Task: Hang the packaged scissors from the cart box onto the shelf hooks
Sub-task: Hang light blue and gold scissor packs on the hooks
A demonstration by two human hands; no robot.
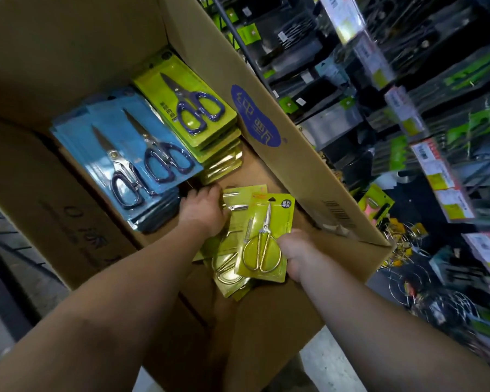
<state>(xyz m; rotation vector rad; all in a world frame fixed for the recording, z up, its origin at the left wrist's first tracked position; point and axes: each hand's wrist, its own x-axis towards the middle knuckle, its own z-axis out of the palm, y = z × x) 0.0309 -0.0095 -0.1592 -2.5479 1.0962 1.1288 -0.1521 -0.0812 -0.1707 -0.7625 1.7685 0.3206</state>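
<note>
An open cardboard box [289,154] holds stacks of packaged scissors. Blue-carded packs [130,154] lie at the left and yellow-green packs with blue-handled scissors [190,106] at the back. Near the front lies a loose pile of yellow-green packs with gold-handled scissors [232,230]. My right hand [297,253] grips the lower right edge of the top gold scissors pack [266,236], lifted slightly off the pile. My left hand [204,210] reaches down into the box with its fingers on the packs of that pile; the fingertips are hidden.
The box's tall flaps [68,52] stand up at the left and back. To the right are store shelves [408,108] with hanging packaged goods and price tags. Wire items [408,278] lie low at the right. A patch of floor [331,363] shows below the box.
</note>
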